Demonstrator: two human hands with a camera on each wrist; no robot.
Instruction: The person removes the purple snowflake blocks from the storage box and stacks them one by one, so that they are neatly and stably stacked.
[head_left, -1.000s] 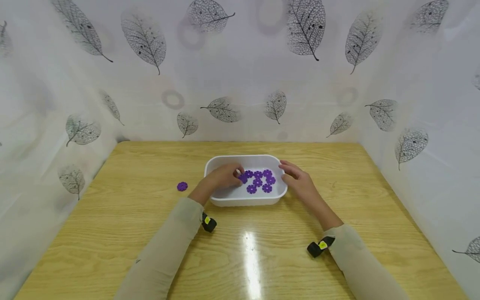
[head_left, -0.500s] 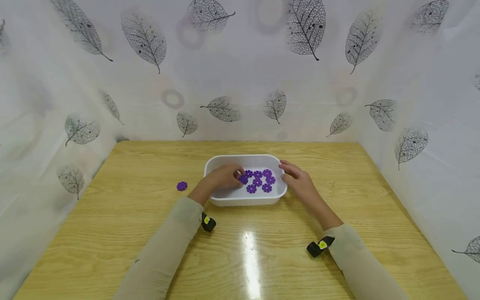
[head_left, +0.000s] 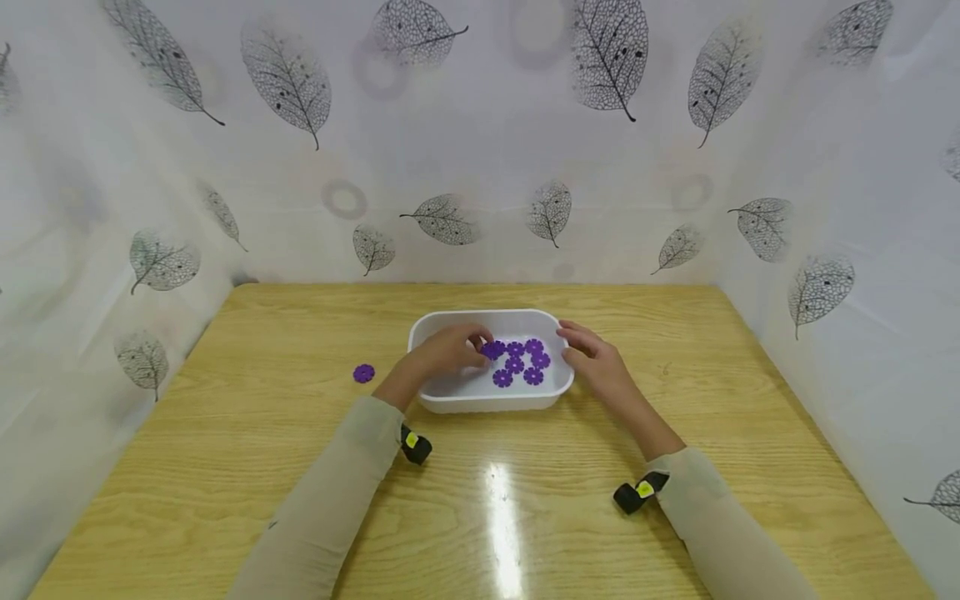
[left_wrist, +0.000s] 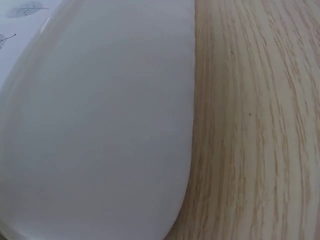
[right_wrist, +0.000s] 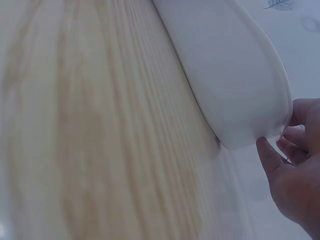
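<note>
Inside the white plastic basin [head_left: 491, 403], my left hand [head_left: 450, 350] pinches a purple flower-shaped disc [head_left: 491, 351] between thumb and fingers. Its edge overlaps another purple disc in view, so the two are hard to tell apart. Several like discs, such as one purple disc [head_left: 502, 378], lie on the basin's floor to the right. My right hand [head_left: 597, 360] touches the basin's right end with thumb and fingertips; the right wrist view shows the thumb [right_wrist: 270, 157] against the outer wall. The left wrist view has only the basin's side [left_wrist: 110, 120], with the left hand hidden.
One more purple flower disc [head_left: 363, 373] lies on the wooden table [head_left: 300, 333], left of the basin. A white leaf-patterned curtain [head_left: 480, 125] stands behind the table and along both sides.
The left hand has shifted slightly right and away from the body with its disc, up to a neighbouring disc. The right hand and basin have stayed put.
</note>
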